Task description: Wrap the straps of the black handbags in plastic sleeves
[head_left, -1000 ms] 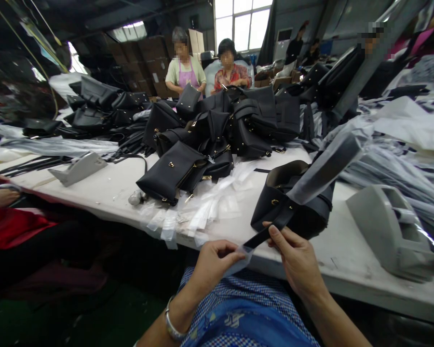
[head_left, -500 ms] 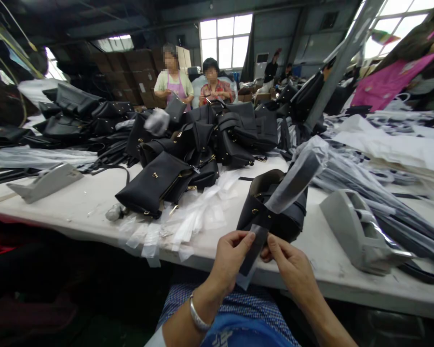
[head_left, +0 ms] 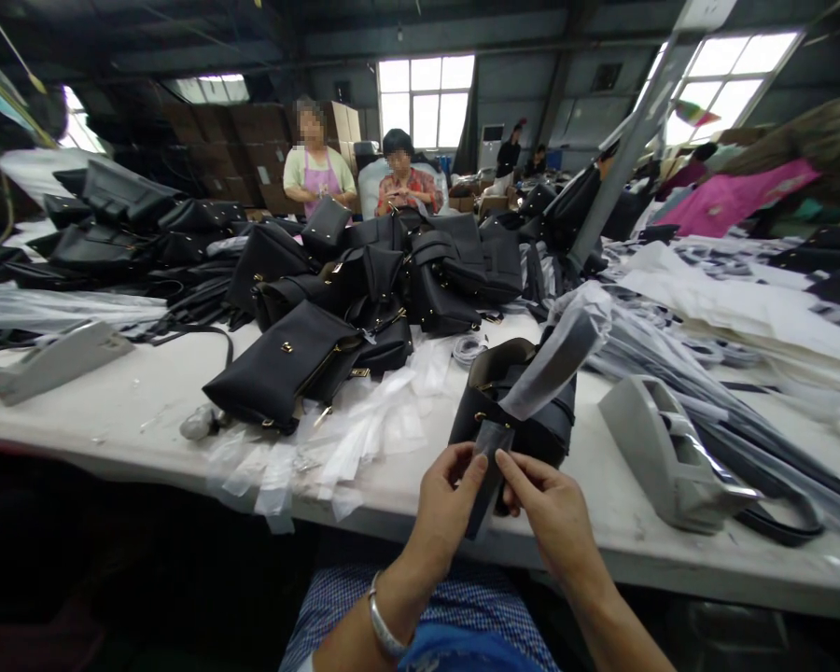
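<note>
Close to the table's front edge, a black handbag (head_left: 466,411) stands with its top gaping. Its handle (head_left: 556,359), wrapped in translucent film, sticks up toward the right. A black strap (head_left: 486,504) with clear film around it hangs from the bag's front over the edge. My left hand (head_left: 452,499) pinches the strap's left side between thumb and fingers. From the right, my right hand (head_left: 550,509) pinches the strap's other edge, its thumb near my left thumb. The fingertips behind the strap are partly hidden.
Loose strips of clear film (head_left: 374,429) lie left of the bag, beside another black handbag (head_left: 287,364). Grey tape dispensers (head_left: 654,453) stand on both sides. More black bags (head_left: 462,252) are heaped behind. Two people (head_left: 315,173) are across the table.
My hands stay on the filmed strap, with the right fingers slightly nearer the left. Across the table, the person in the apron has let go of a black bag, now on the heap.
</note>
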A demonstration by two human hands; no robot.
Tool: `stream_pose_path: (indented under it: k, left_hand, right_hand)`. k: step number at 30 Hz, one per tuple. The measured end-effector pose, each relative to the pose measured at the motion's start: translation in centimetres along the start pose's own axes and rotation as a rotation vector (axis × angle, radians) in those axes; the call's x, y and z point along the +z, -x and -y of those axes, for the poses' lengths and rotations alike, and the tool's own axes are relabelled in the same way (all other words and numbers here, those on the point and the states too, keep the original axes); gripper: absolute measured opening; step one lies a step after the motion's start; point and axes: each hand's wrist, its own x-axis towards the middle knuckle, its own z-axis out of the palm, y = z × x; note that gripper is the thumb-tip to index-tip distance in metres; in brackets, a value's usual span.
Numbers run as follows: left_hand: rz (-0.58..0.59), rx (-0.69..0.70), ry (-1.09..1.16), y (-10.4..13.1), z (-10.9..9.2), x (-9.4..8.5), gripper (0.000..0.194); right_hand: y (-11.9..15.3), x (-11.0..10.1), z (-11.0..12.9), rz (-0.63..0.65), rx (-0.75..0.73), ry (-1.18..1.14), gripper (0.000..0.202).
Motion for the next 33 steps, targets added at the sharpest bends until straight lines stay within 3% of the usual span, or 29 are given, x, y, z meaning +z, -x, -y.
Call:
stream_pose_path:
  k: [5, 12, 16, 24, 30, 33]
  left_hand:
    - [-0.100, 0.019, -0.079, 1.1, 1.6, -0.2, 0.031]
    - [-0.160, 0.126, -0.099, 0.8, 0.6, -0.1, 0.021]
    - [-0.184, 0.328, -0.296, 1.2, 0.3, -0.4, 0.015]
    - [-0.114, 0.820, -0.692, 1.5, 2.0, -1.5, 0.029]
    - [-0.092, 0.988, -1.106, 1.8, 0.7, -2.4, 0.032]
    - [-0.116, 1.041, -1.202, 1.9, -0.1, -2.4, 0.031]
  right_hand:
    - [-0.1, 0.5, 0.2, -0.021, -0.016, 0.015, 0.039]
    - [-0.9, 0.7, 0.3, -0.047, 0.010, -0.036, 0.047]
    - [-1.2, 0.6, 0.0, -0.060, 0.022, -0.043, 0.047]
    - [-1.1, 0.8, 1.0, -0.072, 0.057, -0.141, 0.043]
    - [-0.3, 0.7, 1.6, 0.009, 0.074, -0.169, 0.048]
    - [0.3, 0.6, 1.9, 0.035, 0.028, -0.024, 0.050]
